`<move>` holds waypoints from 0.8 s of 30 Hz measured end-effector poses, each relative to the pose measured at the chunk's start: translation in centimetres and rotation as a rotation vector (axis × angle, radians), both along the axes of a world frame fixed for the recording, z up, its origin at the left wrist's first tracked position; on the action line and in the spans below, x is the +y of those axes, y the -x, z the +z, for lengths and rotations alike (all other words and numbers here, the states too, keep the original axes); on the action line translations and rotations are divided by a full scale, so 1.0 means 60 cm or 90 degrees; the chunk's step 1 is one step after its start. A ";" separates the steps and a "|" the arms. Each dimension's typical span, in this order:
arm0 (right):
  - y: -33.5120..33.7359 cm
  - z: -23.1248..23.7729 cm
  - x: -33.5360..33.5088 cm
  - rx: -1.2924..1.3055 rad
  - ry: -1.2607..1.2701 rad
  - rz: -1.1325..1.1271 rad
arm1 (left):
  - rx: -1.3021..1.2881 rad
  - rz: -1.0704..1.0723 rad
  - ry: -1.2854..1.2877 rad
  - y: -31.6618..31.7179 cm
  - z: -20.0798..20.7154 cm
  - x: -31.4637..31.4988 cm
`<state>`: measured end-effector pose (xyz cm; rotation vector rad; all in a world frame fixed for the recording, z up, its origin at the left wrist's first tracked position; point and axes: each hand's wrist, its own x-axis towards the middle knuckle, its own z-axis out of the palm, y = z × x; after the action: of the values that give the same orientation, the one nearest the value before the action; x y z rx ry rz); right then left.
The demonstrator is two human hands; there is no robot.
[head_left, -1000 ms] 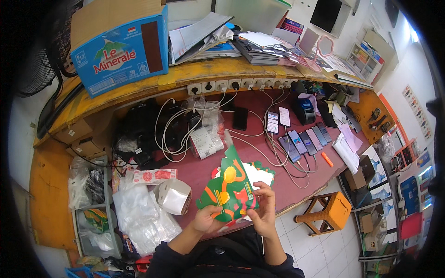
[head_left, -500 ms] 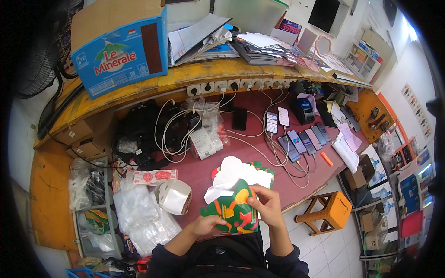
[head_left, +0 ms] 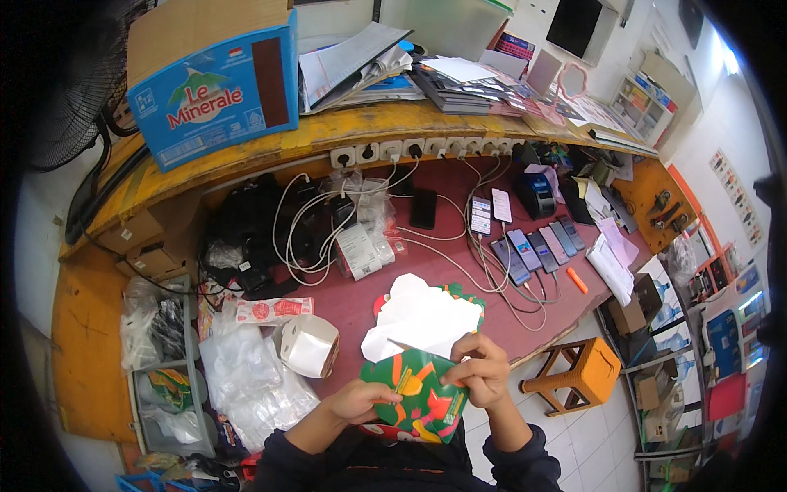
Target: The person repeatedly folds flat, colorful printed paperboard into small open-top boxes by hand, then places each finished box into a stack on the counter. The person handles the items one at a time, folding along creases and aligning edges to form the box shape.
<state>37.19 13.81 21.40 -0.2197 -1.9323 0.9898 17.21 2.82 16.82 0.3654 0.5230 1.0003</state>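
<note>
At the lower centre of the frame, the left hand (head_left: 361, 402) and right hand (head_left: 482, 373) are pinching a green patterned sheet (head_left: 418, 402) at opposite sides, while white cut-outs (head_left: 422, 316) are lying mid-frame on the desk (head_left: 352, 320).

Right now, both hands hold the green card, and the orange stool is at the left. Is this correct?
No: the orange stool is at the right, as the head view shows. The left hand and right hand do hold the green card.

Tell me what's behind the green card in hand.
Beyond the green card, white paper with green printed edges peeking out lies on the maroon table; whatever the card covers is hidden.
</note>
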 end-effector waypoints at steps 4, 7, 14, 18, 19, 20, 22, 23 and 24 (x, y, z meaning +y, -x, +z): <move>0.014 -0.010 -0.023 -0.140 -0.266 -0.149 | -0.005 0.121 -0.006 0.007 0.010 0.002; 0.008 -0.014 -0.023 -0.179 -0.291 -0.150 | 0.029 0.107 0.038 -0.004 0.011 0.004; 0.011 -0.042 -0.017 -0.084 0.180 -0.248 | 0.169 -0.002 -0.428 -0.062 -0.021 0.030; 0.016 -0.042 -0.043 -0.168 -0.118 -0.197 | 0.151 0.028 -0.215 -0.040 -0.019 0.021; 0.016 -0.038 -0.044 -0.150 -0.175 -0.169 | 0.262 0.003 -0.217 -0.033 -0.015 0.017; 0.012 -0.032 -0.041 -0.162 -0.085 -0.183 | 0.248 -0.018 -0.185 -0.030 -0.010 0.011; 0.002 -0.021 -0.027 -0.148 0.082 -0.179 | 0.263 -0.116 -0.165 -0.019 0.000 0.005; -0.002 -0.017 -0.018 -0.194 0.029 -0.178 | 0.280 -0.155 -0.168 -0.014 0.004 0.004; -0.005 -0.016 -0.011 -0.222 -0.033 -0.155 | 0.267 -0.161 -0.142 -0.011 0.008 0.003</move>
<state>37.48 13.15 20.46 -0.6166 -2.1776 0.7768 17.85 2.98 17.30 0.8303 0.7233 0.7372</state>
